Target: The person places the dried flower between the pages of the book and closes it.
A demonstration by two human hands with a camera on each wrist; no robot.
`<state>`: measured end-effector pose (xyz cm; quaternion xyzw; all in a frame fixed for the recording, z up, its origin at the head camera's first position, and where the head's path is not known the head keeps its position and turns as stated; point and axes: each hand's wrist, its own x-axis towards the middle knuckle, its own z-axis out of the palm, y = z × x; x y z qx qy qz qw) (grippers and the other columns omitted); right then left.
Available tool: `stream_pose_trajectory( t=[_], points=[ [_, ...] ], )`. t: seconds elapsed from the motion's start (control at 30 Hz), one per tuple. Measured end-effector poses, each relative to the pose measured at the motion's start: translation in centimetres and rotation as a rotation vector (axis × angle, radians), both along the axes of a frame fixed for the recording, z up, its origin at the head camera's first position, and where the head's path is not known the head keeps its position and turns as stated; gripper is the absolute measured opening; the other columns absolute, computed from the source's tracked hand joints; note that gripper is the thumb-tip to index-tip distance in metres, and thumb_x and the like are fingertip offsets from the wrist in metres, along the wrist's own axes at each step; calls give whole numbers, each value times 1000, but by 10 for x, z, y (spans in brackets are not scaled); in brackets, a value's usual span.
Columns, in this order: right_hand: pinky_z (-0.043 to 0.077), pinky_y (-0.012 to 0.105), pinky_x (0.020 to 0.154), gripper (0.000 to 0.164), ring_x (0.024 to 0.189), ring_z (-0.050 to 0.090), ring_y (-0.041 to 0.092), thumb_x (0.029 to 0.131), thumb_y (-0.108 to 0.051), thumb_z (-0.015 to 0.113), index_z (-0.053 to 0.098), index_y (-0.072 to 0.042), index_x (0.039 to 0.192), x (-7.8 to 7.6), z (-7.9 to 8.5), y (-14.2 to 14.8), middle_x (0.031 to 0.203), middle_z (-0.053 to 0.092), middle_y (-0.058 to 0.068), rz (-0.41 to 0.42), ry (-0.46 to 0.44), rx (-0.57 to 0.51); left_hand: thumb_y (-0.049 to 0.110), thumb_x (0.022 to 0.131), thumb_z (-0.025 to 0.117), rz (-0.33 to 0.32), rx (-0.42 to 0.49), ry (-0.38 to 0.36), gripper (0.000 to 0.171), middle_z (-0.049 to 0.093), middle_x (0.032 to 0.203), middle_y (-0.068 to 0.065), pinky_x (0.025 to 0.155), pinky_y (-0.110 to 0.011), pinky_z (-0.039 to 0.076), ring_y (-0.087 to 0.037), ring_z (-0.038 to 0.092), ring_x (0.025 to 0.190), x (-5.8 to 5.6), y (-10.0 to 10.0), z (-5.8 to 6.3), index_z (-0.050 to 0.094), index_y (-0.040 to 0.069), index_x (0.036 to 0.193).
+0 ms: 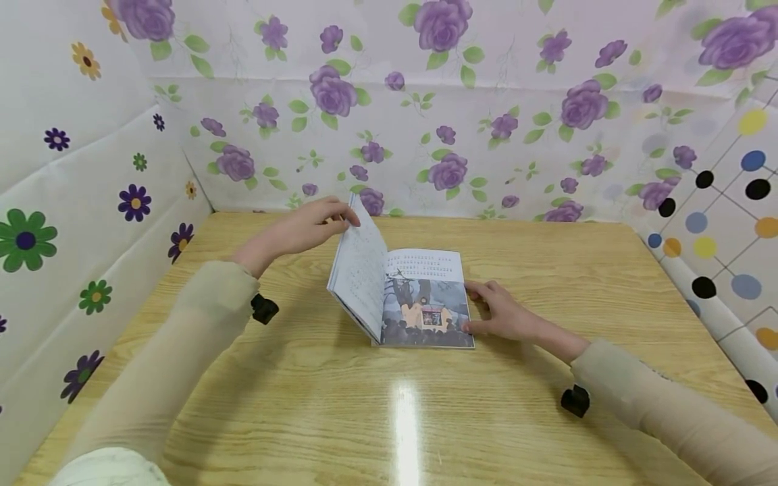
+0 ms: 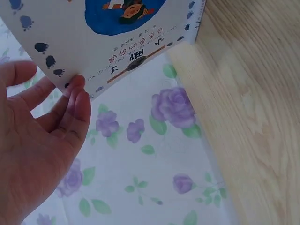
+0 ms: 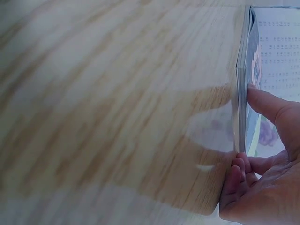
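Note:
An open picture book [image 1: 425, 266] lies on the table, its right page showing lines of text above a dark illustration. The left part of the book stands tilted up, and my left hand [image 1: 304, 226] pinches its top outer corner. Seen in the left wrist view, the raised cover [image 2: 65, 28] is white with dark footprints and a blue picture, and the fingertips are at its corner. My right hand [image 1: 507, 316] grips the right edge, thumb over the page. In the right wrist view the page block [image 3: 242, 108] sits between that thumb and the curled fingers.
The light wooden table [image 1: 316, 405] reaches back to a wall covering with purple roses [image 1: 450, 172]. Flowered cloth [image 1: 79, 202] borders the left side, and a dotted covering [image 1: 723, 223] the right. A small black device [image 1: 264, 308] hangs at the left wrist, another [image 1: 575, 401] at the right.

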<state>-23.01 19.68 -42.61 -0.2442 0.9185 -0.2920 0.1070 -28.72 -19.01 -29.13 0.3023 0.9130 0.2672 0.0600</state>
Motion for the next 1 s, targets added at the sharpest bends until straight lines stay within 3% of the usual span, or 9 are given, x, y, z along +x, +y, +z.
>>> stream_pose_trajectory(
  t=[0.1, 0.3, 0.6, 0.87, 1.0],
  points=[
    [40, 45, 93, 83, 114, 46, 31, 87, -30, 76, 34, 4, 150, 0, 2, -1, 129, 47, 23, 3, -4, -6, 8, 106, 39, -55, 15, 64, 29, 58, 123, -15, 96, -46, 47, -30, 56, 112, -4, 12, 1, 64, 7, 119],
    [41, 44, 93, 83, 113, 46, 31, 87, -29, 76, 33, 5, 150, 1, 3, -2, 128, 48, 23, 15, 1, -10, -1, 100, 50, -187, 19, 227, 22, 60, 113, -14, 88, -37, 55, -27, 59, 102, -16, 37, -7, 66, 5, 113],
    [43, 43, 91, 83, 114, 46, 31, 87, -29, 76, 33, 5, 150, 0, -3, 0, 128, 48, 22, 14, 6, -37, 3, 100, 54, -256, 57, 189, 16, 51, 109, -13, 94, -29, 55, -24, 57, 103, -37, 79, -25, 61, 7, 114],
    [44, 44, 93, 81, 115, 46, 30, 88, -28, 75, 34, 5, 150, 1, -5, 2, 130, 47, 23, 11, -14, -65, 8, 96, 63, -337, -29, 316, 18, 39, 138, -15, 97, -38, 50, -31, 52, 120, -55, 113, -36, 61, 10, 113],
    [43, 39, 90, 79, 110, 46, 28, 88, -27, 76, 36, 4, 149, 2, -5, 4, 127, 48, 22, 14, -12, -72, 8, 97, 61, -381, -72, 284, 20, 48, 138, -12, 104, -34, 48, -26, 52, 125, -59, 127, -41, 59, 9, 117]
  ],
)
